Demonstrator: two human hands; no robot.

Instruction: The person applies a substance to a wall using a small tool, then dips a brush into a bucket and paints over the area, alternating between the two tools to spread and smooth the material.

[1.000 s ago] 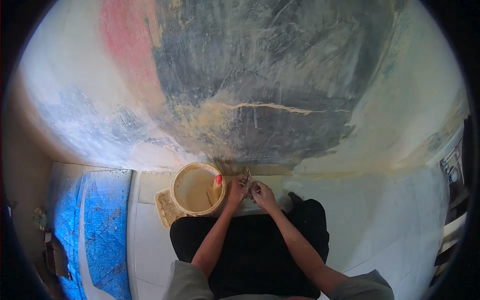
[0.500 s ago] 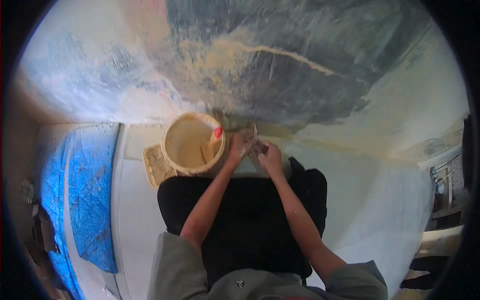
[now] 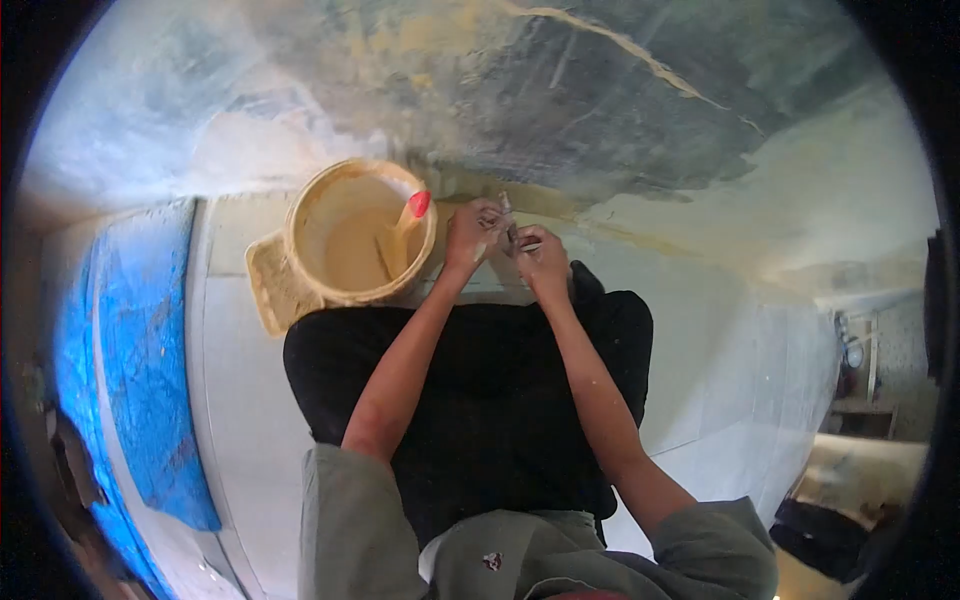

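Observation:
Just right of a round bucket (image 3: 310, 215), my left hand (image 3: 474, 233) has its fingers curled against a thin, stained object (image 3: 508, 215) that stands between my hands. My right hand (image 3: 541, 256) is closed round the lower part of that object. What the object is cannot be made out. Inside the bucket is a tan, creamy mix (image 3: 350, 245), and a tool with a red-tipped handle (image 3: 420, 204) leans on its right inner side. Both hands are held above my knees, close to the wall.
A wall (image 3: 620, 110) with grey, white and yellowish patches rises ahead. A crusted tan tray (image 3: 268, 285) sits left of the bucket. Blue sheeting (image 3: 150, 370) lies further left. Shelf-like clutter (image 3: 865, 360) shows at the far right, with a dark object (image 3: 820, 535) below.
The view has shifted, so the bucket, tray and hands appear higher in the frame. My fingers have moved slightly on the thin object, and more of it shows between my hands.

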